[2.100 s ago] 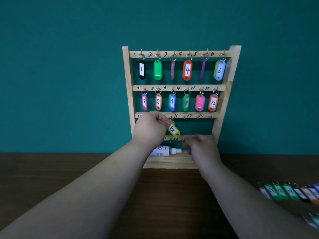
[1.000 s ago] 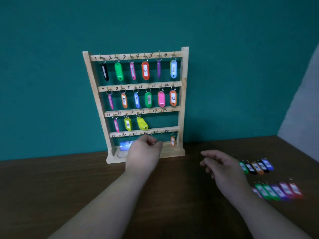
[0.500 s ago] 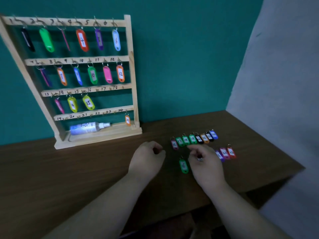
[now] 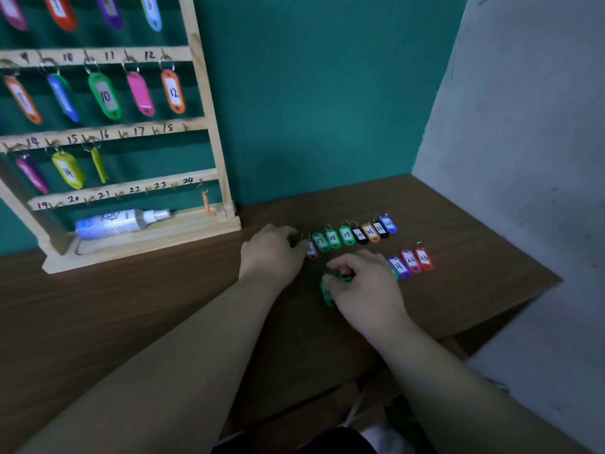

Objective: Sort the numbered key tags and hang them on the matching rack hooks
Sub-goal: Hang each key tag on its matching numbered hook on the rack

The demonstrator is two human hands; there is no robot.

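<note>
The wooden key rack [image 4: 209,126] stands at the left against the teal wall, and tags hang on its hooks up to 15, plus an orange one at 24. A row of loose tags numbered 16 to 23 [image 4: 347,235] lies on the table. A shorter row, 21 to 23 [image 4: 411,260], lies nearer me. My left hand [image 4: 271,253] has curled fingers whose tips pinch the left end of the pink tag 16 [image 4: 311,250]. My right hand [image 4: 363,286] curls over a green tag [image 4: 326,293] and pinches it; its number is partly hidden.
A white spray bottle [image 4: 118,222] lies on the rack's base. The brown table [image 4: 131,306] ends close to the right of the tags, beside a grey wall [image 4: 523,158]. Hooks 16 to 23 on the rack are bare.
My view swung from the rack down to the right, onto the loose tags. Both hands left the rack; the left reached tag 16 and the right closed on a green tag.
</note>
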